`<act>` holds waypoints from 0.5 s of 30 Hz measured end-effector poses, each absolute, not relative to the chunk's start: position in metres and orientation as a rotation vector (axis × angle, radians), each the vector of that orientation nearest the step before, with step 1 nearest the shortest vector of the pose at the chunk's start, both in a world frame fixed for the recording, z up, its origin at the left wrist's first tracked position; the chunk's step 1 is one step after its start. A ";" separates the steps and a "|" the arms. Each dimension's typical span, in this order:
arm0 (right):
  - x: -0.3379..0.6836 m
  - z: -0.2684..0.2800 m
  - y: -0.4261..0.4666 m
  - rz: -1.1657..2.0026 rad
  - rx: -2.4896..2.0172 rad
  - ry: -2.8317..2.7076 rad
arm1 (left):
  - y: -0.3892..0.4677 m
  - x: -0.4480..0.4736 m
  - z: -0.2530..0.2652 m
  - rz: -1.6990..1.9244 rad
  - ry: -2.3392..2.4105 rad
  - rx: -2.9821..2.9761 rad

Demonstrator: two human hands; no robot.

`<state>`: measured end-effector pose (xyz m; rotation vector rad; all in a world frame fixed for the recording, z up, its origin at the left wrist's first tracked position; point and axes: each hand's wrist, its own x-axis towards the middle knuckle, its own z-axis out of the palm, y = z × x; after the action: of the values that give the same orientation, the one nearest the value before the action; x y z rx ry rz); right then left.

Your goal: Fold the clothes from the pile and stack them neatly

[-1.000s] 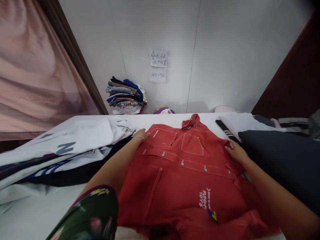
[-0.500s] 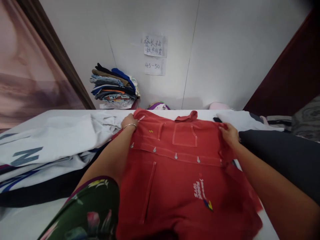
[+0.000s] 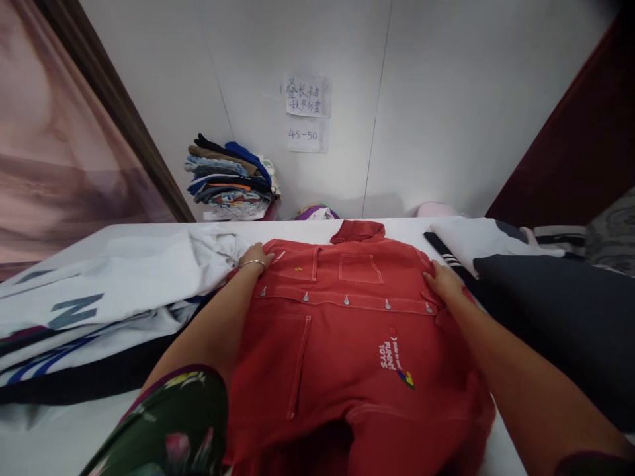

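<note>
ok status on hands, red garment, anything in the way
Left hand and right hand gripping opposite sides of garment. Garment spread over table, collar at far end. White clothes close left, dark clothes close right.

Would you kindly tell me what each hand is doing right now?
Left hand: closed, holding the red garment by one edge.
Right hand: closed, holding the opposite edge.

A wall bears notes at twelve o'clock. A curtain hangs at ten; a dark-red surface slopes at two.

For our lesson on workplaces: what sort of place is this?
Probably a clothes workroom: a red garment over a white table, stacked clothes behind it, and handwritten notes on the wall.
</note>
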<state>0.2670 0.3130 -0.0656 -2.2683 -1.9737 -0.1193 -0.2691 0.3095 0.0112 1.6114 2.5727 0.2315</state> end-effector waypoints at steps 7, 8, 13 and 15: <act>0.301 -0.074 0.268 0.012 -2.220 -1.940 | 0.241 -0.240 0.017 0.419 2.101 2.295; 0.305 -0.075 0.259 0.044 -2.213 -1.921 | 0.224 -0.236 0.017 0.453 1.986 2.340; 0.307 -0.070 0.196 0.160 -1.811 -1.937 | 0.116 -0.214 0.024 0.709 1.619 2.380; 0.298 -0.066 0.159 0.185 -1.566 -1.878 | 0.068 -0.202 0.022 0.850 1.599 2.362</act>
<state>0.2979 0.1586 -0.0664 -1.5656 -1.8779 0.1853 -0.2025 0.0684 0.0224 2.3617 1.5986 0.8503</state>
